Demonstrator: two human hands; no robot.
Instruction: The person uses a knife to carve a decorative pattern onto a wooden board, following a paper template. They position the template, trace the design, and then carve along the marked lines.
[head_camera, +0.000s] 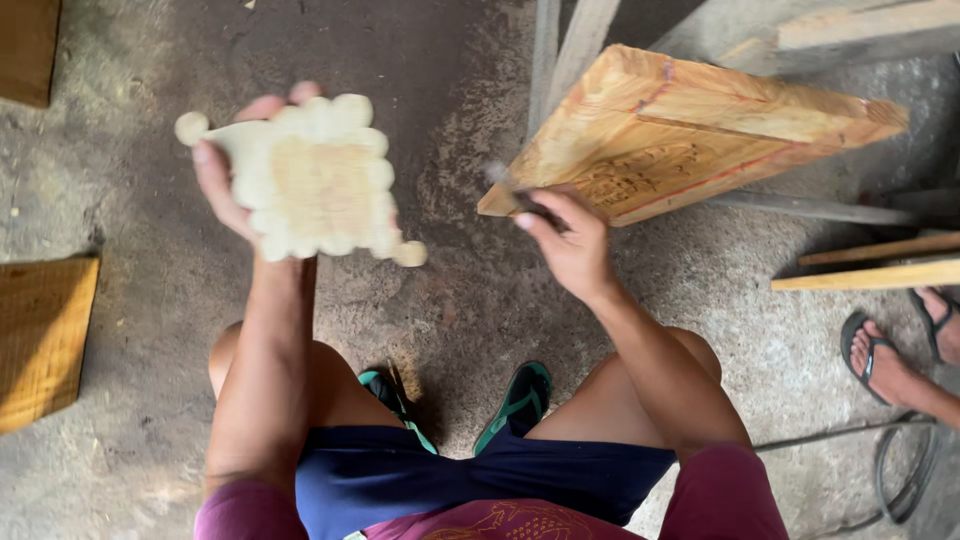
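A seated person's left hand lifts a pale scalloped wood carving, edges already shaped; the right hand grips what may be a chisel beside a half-carved plank.

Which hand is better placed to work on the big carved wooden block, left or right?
Probably the right hand. It already grips a small dark tool right at the edge of the carved wooden block. The left hand is busy holding up a pale scalloped wood carving, well away from the block.
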